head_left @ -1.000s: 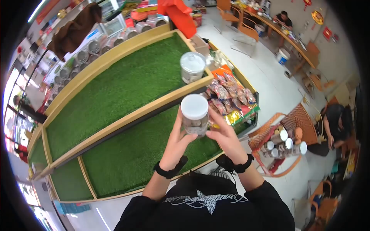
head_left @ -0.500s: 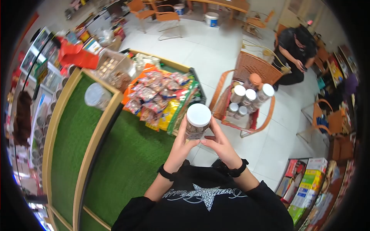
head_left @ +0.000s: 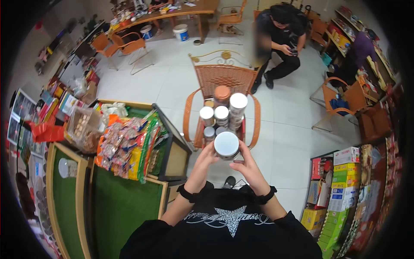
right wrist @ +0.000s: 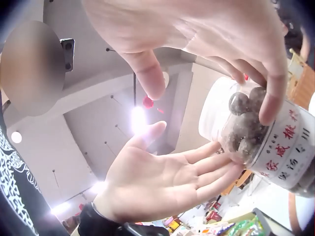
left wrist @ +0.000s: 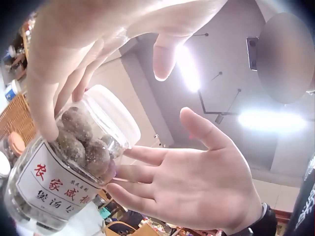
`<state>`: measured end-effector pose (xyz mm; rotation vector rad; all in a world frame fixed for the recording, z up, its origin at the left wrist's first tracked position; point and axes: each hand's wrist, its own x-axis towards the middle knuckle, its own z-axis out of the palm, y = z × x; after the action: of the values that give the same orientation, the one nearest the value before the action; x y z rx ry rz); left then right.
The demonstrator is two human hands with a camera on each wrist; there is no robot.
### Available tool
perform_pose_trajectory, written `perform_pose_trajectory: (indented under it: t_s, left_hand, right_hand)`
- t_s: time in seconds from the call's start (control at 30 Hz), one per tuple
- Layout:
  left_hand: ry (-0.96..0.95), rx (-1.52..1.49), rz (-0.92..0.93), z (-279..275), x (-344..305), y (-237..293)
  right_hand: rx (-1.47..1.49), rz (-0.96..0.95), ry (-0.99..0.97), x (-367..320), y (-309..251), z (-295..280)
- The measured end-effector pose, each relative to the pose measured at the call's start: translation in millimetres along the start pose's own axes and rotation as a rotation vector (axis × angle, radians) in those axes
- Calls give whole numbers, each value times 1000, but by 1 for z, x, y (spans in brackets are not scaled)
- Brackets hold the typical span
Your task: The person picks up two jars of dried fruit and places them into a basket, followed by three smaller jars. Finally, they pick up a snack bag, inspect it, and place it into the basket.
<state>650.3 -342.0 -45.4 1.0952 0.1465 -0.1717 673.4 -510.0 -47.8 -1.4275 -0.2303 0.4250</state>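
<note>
A clear jar with a white screw lid [head_left: 226, 144] is held up in front of the chest between both hands. Dark brownish round pieces show through its wall [left wrist: 81, 140], and a white label [right wrist: 288, 142] bears red and black characters. My left hand [head_left: 202, 166] presses one side of the jar with long, nearly straight fingers. From the other side my right hand [head_left: 250, 168] presses with its fingers likewise extended. Both thumbs stand off from the jar in the wrist views. Beyond it, several lidded jars [head_left: 221, 113] stand on a wicker armchair [head_left: 222, 77], one with an orange lid [head_left: 222, 92].
At left is a wood-framed display stand lined with green turf [head_left: 125, 196], with bagged snacks [head_left: 123, 146] and another clear jar [head_left: 67, 168]. A seated person [head_left: 282, 43] holds a phone beyond the chair. Stacked boxes [head_left: 340, 194] line the right side.
The view has swung right, from the green display stand to the wicker armchair. The jar has travelled along between both hands and now overlaps the front of the chair's jars in the head view.
</note>
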Motion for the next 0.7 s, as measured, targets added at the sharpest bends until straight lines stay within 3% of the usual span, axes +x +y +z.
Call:
perform_pose_trajectory:
  t_s: [0.13, 0.2, 0.27, 0.4, 0.5, 0.63, 0.7]
  left_hand:
    - [-74, -53, -75, 30, 26, -15]
    - [-101, -1, -86, 39, 36, -21]
    - [-161, 116, -180, 42, 49, -31]
    - [-141, 179, -278, 43, 72, -63]
    - [-104, 193, -356, 33, 91, -91]
    - [-108, 205, -435, 3, 122, -130]
    - [-90, 191, -480, -10, 136, -151]
  right_hand:
    - [-55, 22, 76, -3, 2, -38]
    - [127, 101, 125, -2, -2, -49]
    - [112, 99, 167, 2, 18, -61]
    - [151, 276, 202, 14, 38, -77]
    - [184, 547, 250, 28, 55, -85]
    - [202, 671, 258, 57, 100, -98]
    - [242, 575, 246, 73, 125, -104]
